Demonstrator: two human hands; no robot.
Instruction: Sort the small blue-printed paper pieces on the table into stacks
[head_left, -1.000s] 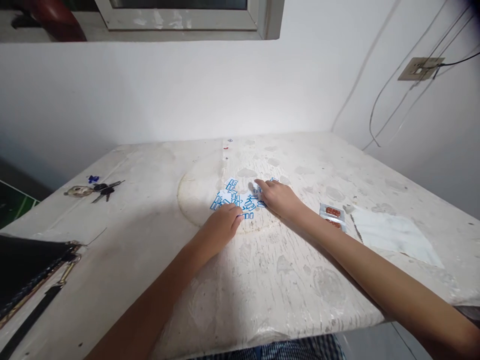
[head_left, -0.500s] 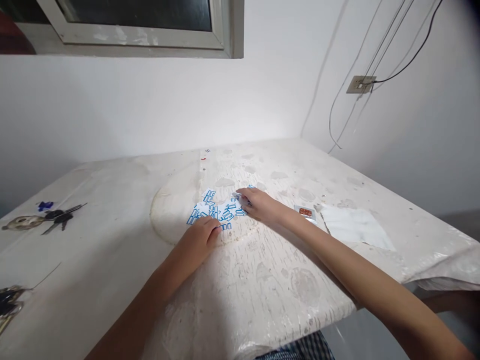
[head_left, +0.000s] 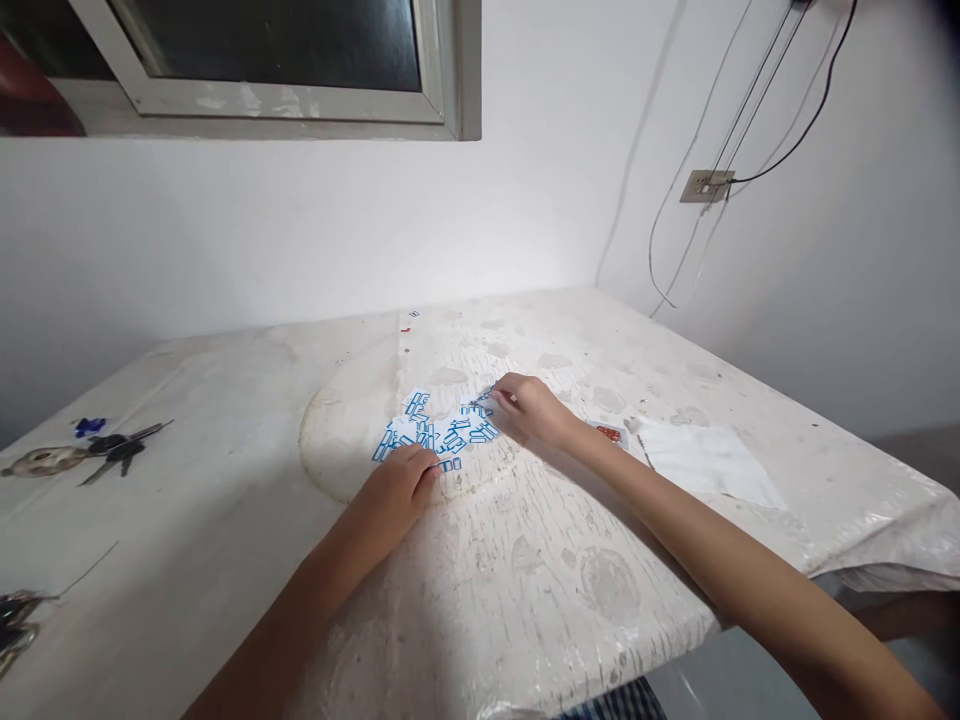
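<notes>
1. Slips (head_left: 454,433): white with blue marks; we find them in a loose, overlapping spread on the table (head_left: 480,610), between and just beyond the hands.
2. Left hand (head_left: 403,482): back up, at the near left edge of the slips. Fingers curl down over them, thumb alongside; fingertips are partly hidden, so we cannot tell if anything is gripped.
3. Right hand (head_left: 531,405): at the right edge of the slips, fingers bent, thumb and forefinger drawn close together. We cannot tell whether a slip is between them.
4. Ring mark (head_left: 302,440): on the table; we trace its arc left of and below the slips.
5. Packet (head_left: 609,433): reddish contents, partly behind the right forearm. Cloth (head_left: 709,462), white, lies flat just right of it.
6. Far left, we note keys (head_left: 120,452) beside a tan fob (head_left: 46,460), with a blue bit (head_left: 90,427) near.
7. Beyond the slips, a small red bit (head_left: 406,330) near the back edge.
8. Wall (head_left: 337,230) behind; outlet (head_left: 707,186) at right, window (head_left: 277,60) upper left.
</notes>
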